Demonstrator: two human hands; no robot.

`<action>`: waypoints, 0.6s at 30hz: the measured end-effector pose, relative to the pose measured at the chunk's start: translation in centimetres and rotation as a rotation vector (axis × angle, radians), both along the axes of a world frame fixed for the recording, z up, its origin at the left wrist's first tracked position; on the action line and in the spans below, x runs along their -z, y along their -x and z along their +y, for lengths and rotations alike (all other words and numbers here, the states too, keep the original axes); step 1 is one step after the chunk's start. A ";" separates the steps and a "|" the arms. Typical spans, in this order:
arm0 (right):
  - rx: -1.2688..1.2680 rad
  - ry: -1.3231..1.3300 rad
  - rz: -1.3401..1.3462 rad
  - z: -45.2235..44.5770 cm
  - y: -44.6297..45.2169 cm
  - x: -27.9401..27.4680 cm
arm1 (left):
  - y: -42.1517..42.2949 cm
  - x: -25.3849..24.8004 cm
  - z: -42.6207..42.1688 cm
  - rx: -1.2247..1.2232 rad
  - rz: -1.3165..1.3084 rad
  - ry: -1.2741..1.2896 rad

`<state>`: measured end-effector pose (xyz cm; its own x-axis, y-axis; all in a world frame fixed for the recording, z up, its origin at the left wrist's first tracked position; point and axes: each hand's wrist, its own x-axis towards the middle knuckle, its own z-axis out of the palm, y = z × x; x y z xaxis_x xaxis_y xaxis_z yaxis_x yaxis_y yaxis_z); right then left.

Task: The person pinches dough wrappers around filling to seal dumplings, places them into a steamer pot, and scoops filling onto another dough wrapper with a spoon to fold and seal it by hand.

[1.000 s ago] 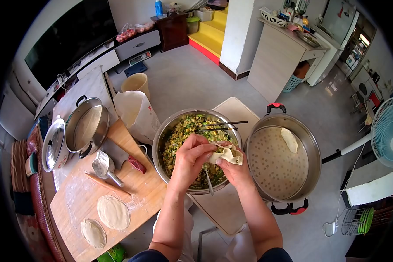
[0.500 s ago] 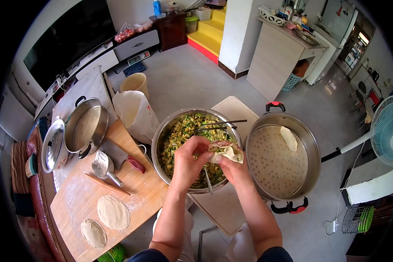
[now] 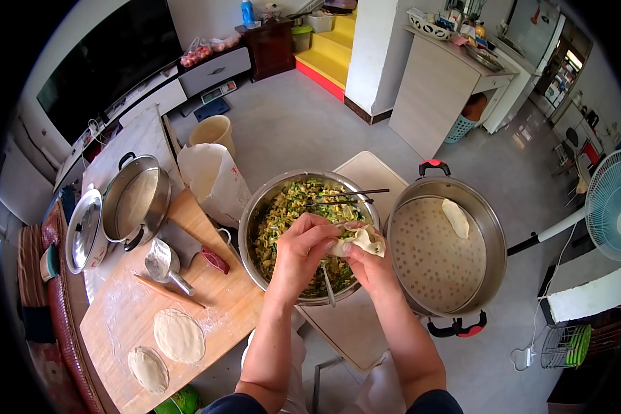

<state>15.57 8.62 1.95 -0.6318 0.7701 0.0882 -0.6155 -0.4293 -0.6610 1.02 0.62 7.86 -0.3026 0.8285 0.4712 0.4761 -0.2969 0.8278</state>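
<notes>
A partly folded dumpling (image 3: 364,240) with green filling showing at its opening is held above the filling bowl. The fingers of my left hand (image 3: 300,252) pinch its left side. My right hand (image 3: 372,268) grips the right side, thumb in front. Below both hands sits a large metal bowl (image 3: 250,257) of chopped green and yellow filling (image 3: 272,231). A pair of dark chopsticks (image 3: 348,194) rests over its far right side, and a spoon (image 3: 329,286) leans on the near rim. One finished dumpling (image 3: 456,219) lies in the steamer pot (image 3: 486,297) at the right.
On the wooden board (image 3: 117,324) at the left lie two dough wrappers (image 3: 179,336), a rolling pin (image 3: 169,291) and a floury metal scoop (image 3: 162,260). An empty pan (image 3: 136,200) and a lid (image 3: 85,231) stand behind. A fan (image 3: 610,207) is at far right.
My fingers have shifted slightly along the dumpling's edge, and its opening looks a little different. Everything else stays in place.
</notes>
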 end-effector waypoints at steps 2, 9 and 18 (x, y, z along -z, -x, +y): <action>0.006 -0.020 -0.021 0.0 0.0 -0.2 | -0.1 -0.3 -0.1 -0.011 0.029 0.012; 0.018 -0.062 -0.057 0.0 0.0 0.1 | 0.0 -0.3 0.0 -0.020 0.090 0.020; 0.034 0.031 -0.027 -0.1 0.1 0.2 | -0.5 0.1 0.3 -0.086 0.118 -0.090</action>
